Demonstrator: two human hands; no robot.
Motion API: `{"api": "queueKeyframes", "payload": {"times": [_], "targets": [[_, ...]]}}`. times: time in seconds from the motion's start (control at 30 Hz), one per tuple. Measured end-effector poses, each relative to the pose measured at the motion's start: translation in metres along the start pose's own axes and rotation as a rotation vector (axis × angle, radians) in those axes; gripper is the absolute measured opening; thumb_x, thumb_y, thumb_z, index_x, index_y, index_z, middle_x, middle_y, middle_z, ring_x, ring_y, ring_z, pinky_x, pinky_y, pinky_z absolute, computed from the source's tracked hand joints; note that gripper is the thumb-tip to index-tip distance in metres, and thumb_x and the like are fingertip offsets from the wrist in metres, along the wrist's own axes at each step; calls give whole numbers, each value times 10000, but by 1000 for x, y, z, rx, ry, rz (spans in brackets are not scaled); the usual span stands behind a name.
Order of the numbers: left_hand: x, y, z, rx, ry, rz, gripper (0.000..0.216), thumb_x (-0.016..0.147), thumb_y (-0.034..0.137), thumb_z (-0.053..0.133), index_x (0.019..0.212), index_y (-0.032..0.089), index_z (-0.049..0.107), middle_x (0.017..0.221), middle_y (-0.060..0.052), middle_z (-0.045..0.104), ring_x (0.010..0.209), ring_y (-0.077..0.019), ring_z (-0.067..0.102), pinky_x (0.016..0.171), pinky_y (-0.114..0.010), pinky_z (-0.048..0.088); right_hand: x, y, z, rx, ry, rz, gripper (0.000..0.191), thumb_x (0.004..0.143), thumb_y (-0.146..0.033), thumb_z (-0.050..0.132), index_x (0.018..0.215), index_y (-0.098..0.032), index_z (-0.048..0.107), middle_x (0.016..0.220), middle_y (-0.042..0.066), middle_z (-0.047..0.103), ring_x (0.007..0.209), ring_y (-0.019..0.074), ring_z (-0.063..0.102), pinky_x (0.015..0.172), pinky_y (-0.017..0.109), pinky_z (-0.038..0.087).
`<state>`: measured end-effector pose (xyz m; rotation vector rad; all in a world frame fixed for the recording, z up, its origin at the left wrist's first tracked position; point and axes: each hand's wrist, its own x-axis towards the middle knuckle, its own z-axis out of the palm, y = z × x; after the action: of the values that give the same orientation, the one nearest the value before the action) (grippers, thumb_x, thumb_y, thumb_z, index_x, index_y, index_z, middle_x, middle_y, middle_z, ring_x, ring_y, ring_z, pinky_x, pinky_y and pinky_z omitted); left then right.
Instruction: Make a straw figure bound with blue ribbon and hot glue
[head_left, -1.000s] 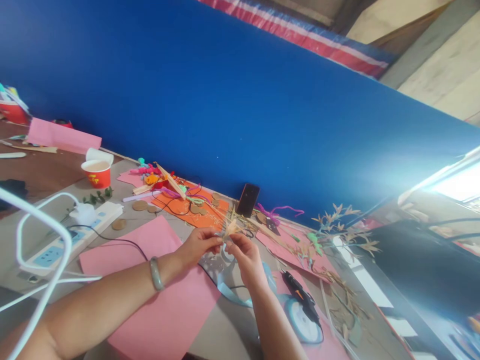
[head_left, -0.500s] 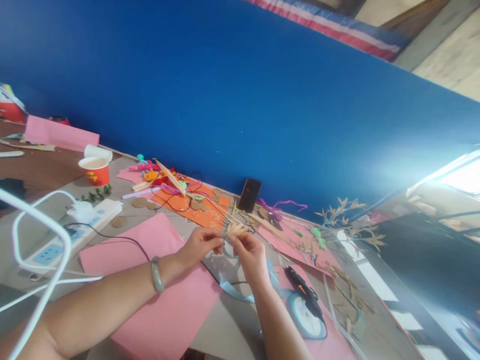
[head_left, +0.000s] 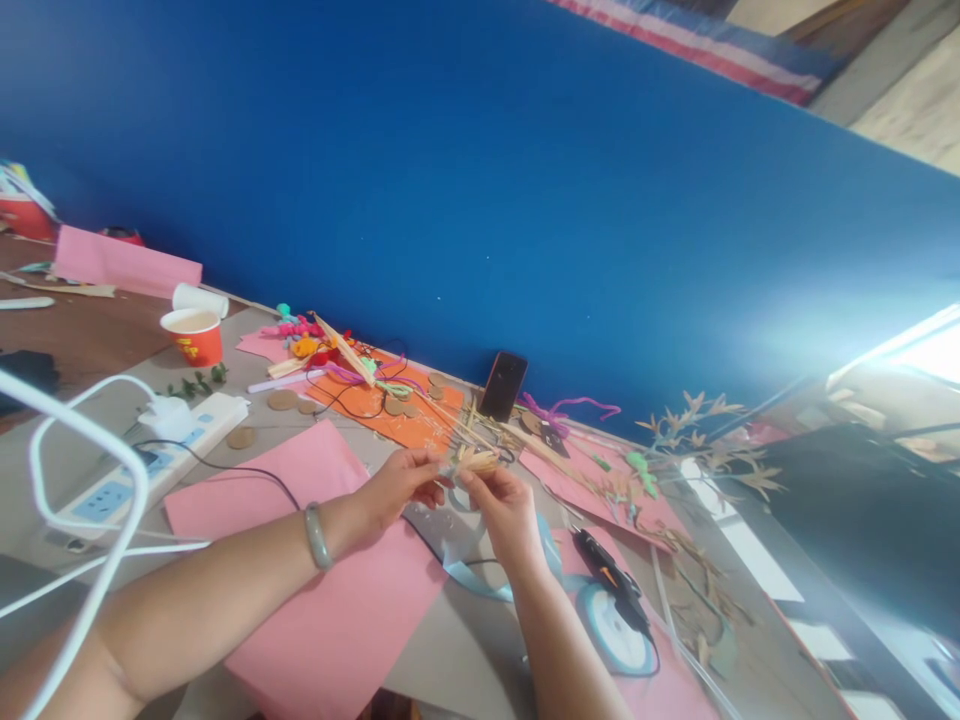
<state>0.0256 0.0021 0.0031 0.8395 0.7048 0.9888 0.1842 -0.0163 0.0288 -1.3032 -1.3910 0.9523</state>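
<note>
In the middle of the head view, a small bundle of dried straw-coloured leaves (head_left: 478, 461) sits between my fingertips. My right hand (head_left: 504, 508) pinches it from the right with thumb and finger. From the left, my left hand (head_left: 405, 485) is closed in a pinch at the bundle's base, on the end of a pale blue ribbon; the fingers partly cover the contact. The ribbon (head_left: 480, 585) hangs below both hands and loops to the right behind my right wrist, near a ribbon spool (head_left: 621, 632). A black glue gun (head_left: 609, 575) lies beside that spool.
Pink paper (head_left: 330, 620) lies under my left forearm. A white power strip (head_left: 150, 465) and cables are at left, near a red paper cup (head_left: 193, 338). A phone (head_left: 503, 386) leans against the blue panel (head_left: 450, 180). Dried sprigs (head_left: 697, 430) stick out at right.
The view has shifted slightly. My left fingers have moved a little off the bundle's base, and the bundle stays in my right hand.
</note>
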Motion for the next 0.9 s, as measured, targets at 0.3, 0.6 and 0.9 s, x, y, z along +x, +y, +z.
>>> {"api": "queueKeyframes", "payload": {"times": [0.3, 0.6, 0.9], "targets": [[5, -5, -5, 24, -39, 19, 286, 666, 368, 757, 740, 121, 632, 556, -1, 595, 516, -101, 565, 541, -217, 419, 0, 1, 0, 24, -30, 21, 233, 725, -374, 720, 652, -160, 668, 545, -15, 537, 510, 103, 444, 505, 242, 367], [11, -10, -10, 156, -62, 96, 308, 680, 399, 740, 747, 113, 649, 563, -21, 625, 504, -112, 572, 542, -237, 454, 0, 3, 0, 11, -45, -5, 241, 725, -391, 706, 660, -163, 663, 557, -6, 541, 510, 107, 438, 497, 243, 367], [10, -15, -10, 266, -28, 245, 304, 733, 411, 694, 741, 115, 628, 568, -3, 580, 516, -99, 545, 526, -213, 423, 0, -1, 1, -3, -47, 24, 269, 728, -413, 682, 639, -161, 657, 533, -7, 551, 490, 109, 455, 488, 238, 385]]}}
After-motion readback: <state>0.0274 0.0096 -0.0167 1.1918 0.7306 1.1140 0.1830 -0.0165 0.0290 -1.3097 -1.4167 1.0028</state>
